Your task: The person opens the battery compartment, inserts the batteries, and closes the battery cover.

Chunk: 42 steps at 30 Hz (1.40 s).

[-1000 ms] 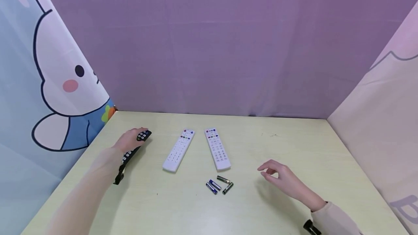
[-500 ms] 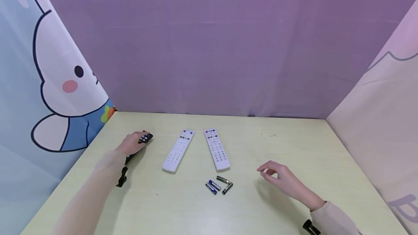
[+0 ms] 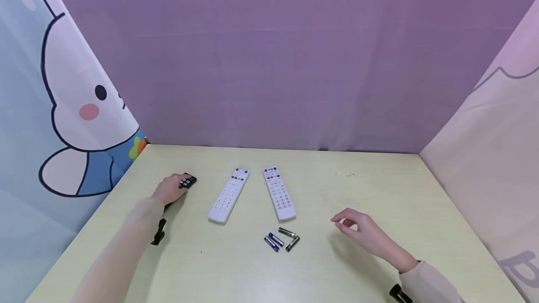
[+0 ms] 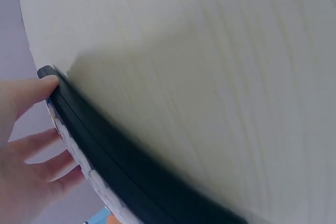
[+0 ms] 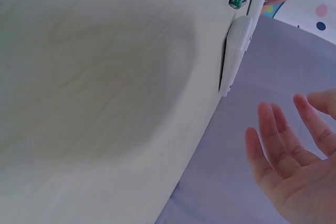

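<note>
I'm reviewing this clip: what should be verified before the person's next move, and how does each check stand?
1. Left hand holding the long black plastic remote control: ok, thumb at its edge.
2. Black remote fully visible in the head view: not ok, the hand and forearm cover much of it.
3. Battery compartment of the black remote loaded: cannot tell, its inside is hidden.
4. Right hand free: ok, raised over the pale wood-grain table, holding nothing.
5. Left slim white remote and right slim white remote buttons up: ok, lying apart.
6. Blue cylindrical batteries and green cylindrical batteries countable: ok, two each.
</note>
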Motion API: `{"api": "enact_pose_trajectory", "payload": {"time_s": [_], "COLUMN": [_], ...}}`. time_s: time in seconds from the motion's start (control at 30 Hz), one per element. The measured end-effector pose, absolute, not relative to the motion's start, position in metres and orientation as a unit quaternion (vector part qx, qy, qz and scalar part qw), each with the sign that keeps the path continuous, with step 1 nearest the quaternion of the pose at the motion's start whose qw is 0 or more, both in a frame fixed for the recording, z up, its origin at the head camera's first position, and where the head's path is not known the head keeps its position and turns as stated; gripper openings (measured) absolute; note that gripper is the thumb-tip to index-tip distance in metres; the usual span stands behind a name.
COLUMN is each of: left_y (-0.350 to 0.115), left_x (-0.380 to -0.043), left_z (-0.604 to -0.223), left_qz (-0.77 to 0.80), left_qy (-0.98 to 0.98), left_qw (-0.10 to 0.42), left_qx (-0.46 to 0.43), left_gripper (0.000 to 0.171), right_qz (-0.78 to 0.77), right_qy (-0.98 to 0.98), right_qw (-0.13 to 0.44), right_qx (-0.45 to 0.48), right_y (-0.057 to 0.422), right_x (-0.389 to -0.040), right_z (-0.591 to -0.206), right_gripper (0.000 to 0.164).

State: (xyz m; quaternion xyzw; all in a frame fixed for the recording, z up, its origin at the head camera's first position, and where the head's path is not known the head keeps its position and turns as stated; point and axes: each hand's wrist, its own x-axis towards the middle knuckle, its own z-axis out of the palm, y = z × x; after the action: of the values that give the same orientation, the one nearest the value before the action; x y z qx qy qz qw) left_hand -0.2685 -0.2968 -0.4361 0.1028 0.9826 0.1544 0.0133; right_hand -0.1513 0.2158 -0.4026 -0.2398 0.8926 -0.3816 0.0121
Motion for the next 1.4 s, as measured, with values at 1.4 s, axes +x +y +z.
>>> {"api": "enact_pose_trajectory", "payload": {"time_s": [1.4], "left_y": [-0.180], "left_x": [-0.255], "left_z": [-0.418], "left_qz": [0.258], "left_qy": [0.963], "left_qw": [0.052], "left_qx": [0.064], "left_gripper": [0.039], "right_qz": [-0.399], "right_qy": [0.880], "right_qw": [0.025], "right_qx": [-0.257], "right_y": [0.195], "right_x": [-0.160], "right_z": [-0.409], "right_gripper": [0.015]}}
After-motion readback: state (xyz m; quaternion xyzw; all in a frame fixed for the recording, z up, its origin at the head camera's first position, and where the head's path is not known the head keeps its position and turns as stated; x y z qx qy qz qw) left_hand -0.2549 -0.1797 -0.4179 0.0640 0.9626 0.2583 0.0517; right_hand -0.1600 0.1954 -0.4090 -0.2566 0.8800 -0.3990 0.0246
